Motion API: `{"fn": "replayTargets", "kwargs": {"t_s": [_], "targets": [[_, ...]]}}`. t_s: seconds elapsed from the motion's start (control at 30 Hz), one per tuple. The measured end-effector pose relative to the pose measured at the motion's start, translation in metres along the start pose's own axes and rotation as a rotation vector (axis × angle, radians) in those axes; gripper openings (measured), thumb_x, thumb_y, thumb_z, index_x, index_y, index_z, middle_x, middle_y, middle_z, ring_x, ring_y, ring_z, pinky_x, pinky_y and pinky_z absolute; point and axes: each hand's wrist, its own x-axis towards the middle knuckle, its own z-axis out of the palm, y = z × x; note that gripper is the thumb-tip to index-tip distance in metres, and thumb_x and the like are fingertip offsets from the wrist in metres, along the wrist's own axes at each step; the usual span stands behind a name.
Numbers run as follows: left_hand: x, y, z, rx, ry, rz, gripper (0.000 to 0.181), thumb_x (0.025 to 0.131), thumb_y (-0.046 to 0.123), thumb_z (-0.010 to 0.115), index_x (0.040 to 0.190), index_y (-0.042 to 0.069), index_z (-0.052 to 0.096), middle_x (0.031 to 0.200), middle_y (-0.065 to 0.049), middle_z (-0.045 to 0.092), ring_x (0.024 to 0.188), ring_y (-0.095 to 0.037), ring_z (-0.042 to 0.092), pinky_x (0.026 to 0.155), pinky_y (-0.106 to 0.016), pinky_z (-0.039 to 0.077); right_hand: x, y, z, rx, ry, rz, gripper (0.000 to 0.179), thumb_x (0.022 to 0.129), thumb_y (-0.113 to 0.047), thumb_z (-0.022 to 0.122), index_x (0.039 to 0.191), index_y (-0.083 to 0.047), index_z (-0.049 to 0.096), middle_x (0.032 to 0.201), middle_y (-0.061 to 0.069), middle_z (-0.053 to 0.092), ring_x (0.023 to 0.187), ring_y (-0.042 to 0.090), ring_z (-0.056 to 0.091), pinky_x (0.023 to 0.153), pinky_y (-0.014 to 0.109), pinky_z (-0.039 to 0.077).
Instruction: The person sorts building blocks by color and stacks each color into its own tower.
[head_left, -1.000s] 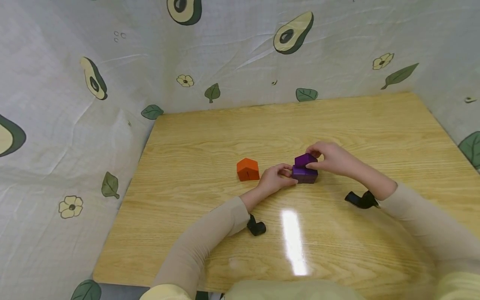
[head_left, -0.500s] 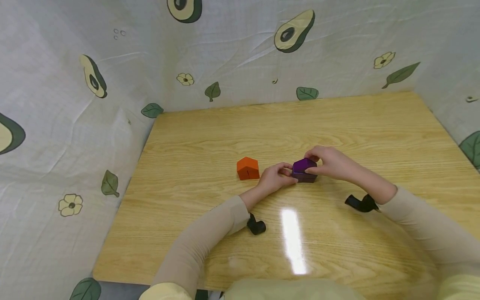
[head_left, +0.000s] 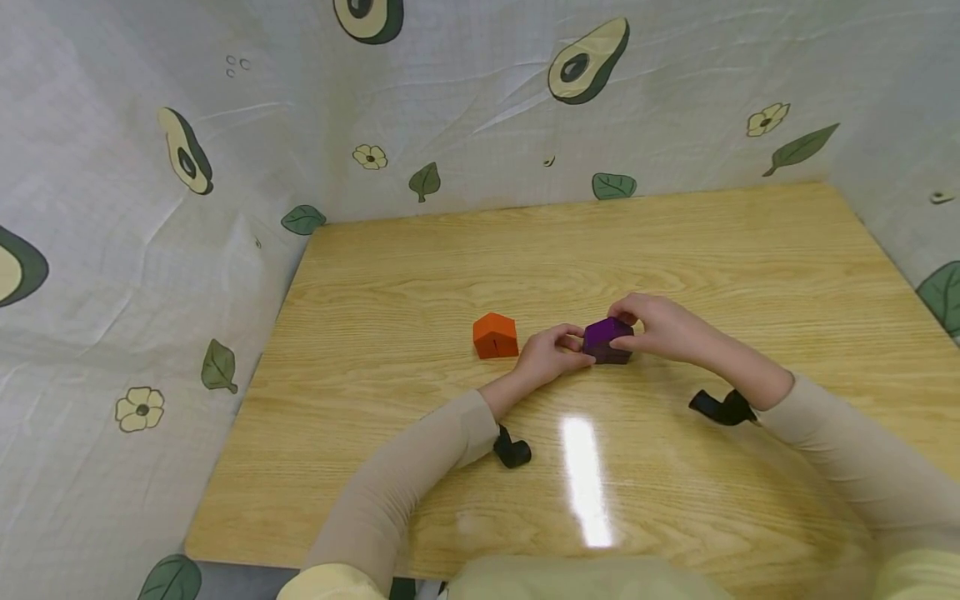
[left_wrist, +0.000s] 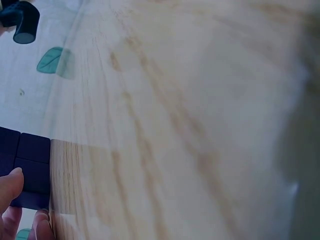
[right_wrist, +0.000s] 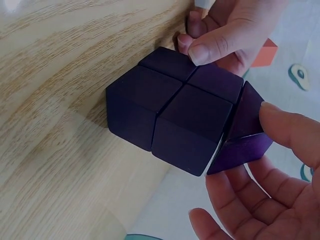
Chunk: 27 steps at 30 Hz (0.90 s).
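A dark purple block with seams that split it into several cubes stands on the table. On top of it sits a purple triangular block, with a thin gap along their joint in the right wrist view. My left hand holds the cubes from the left side, thumb on the front face. From the right, my right hand pinches the triangular block between thumb and fingers. In the left wrist view the cubes show at the left edge beside the left fingertips. An orange house-shaped block stands left of the left hand.
The wooden table carries a bright light reflection near its front. Fabric printed with avocados and leaves hangs around the back and sides. Black camera mounts stick out at both sleeves.
My right hand has lowered the purple triangular block and brought it towards me, so it now sits lined up on the cubes. The left hand and orange block have stayed put.
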Motion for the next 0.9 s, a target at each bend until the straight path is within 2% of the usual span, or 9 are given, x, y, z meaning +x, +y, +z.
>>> {"fn": "replayTargets", "kwargs": {"t_s": [0.6,0.73,0.9], "targets": [[0.002,-0.003,0.001,-0.008,0.004,-0.002,0.038,0.073,0.027,0.078,0.107,0.020,0.064,0.083,0.008,0.063,0.075,-0.005,0.055,0.070,-0.020,0.042,0.003,-0.001,-0.001,-0.008,-0.022,0.007,0.029,0.081,-0.015,0.069,0.103,0.001,0.058,0.094,0.011,0.063,0.088,0.025,0.059,0.071,0.039,0.048],[0.002,-0.001,0.000,0.008,-0.001,-0.005,0.039,0.073,0.027,0.078,0.108,0.020,0.063,0.084,0.008,0.063,0.076,-0.005,0.055,0.070,-0.020,0.042,0.002,0.000,-0.003,-0.004,-0.032,0.022,0.038,0.082,-0.018,0.068,0.110,0.004,0.056,0.102,0.016,0.062,0.093,0.029,0.058,0.075,0.042,0.047],[0.002,0.003,-0.002,0.057,-0.026,-0.005,0.047,0.073,0.023,0.078,0.116,0.018,0.059,0.091,0.005,0.063,0.083,-0.009,0.056,0.073,-0.021,0.043,-0.005,0.004,-0.014,0.052,-0.012,0.056,0.051,0.086,-0.030,0.064,0.122,0.004,0.050,0.116,0.021,0.057,0.103,0.033,0.053,0.082,0.048,0.044]]}}
